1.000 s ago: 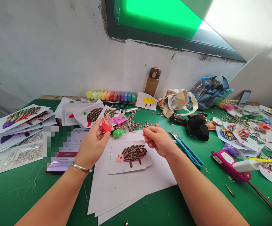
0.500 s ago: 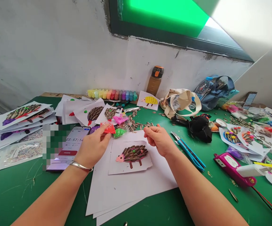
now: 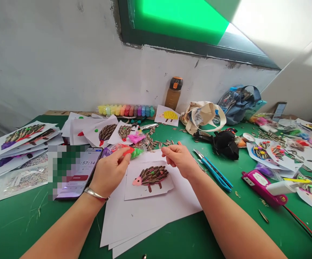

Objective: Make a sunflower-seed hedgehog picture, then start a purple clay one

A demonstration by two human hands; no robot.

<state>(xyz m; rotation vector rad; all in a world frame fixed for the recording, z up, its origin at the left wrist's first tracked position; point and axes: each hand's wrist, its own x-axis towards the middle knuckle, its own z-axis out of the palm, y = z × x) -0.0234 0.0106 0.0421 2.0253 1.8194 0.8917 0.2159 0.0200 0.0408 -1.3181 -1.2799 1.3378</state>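
My left hand (image 3: 113, 167) pinches a bit of red modelling clay (image 3: 128, 151) at its fingertips, over packets of red and green clay (image 3: 138, 152). Across from it, my right hand (image 3: 178, 158) is held above the paper with fingers curled and pressed together; whatever is between them cannot be made out. Below and between both hands lies a hedgehog picture (image 3: 153, 178) on a white card, its back covered in sunflower seeds with green and pink dots, its face pink. The card rests on a stack of white sheets (image 3: 145, 219).
A phone (image 3: 82, 172) lies by my left wrist, with finished pictures (image 3: 23, 135) stacked beyond it. Right of my right hand are a blue utility knife (image 3: 215, 172) and a magenta glue-gun-like device (image 3: 264, 185). Loose seeds (image 3: 150, 142), a bottle (image 3: 174, 94) and a cloth bag (image 3: 203, 117) stand farther back.
My left hand has drawn slightly down and towards me from the red packet, with red clay at its fingertips. The right hand stays nearly in place. The view has shifted a little.
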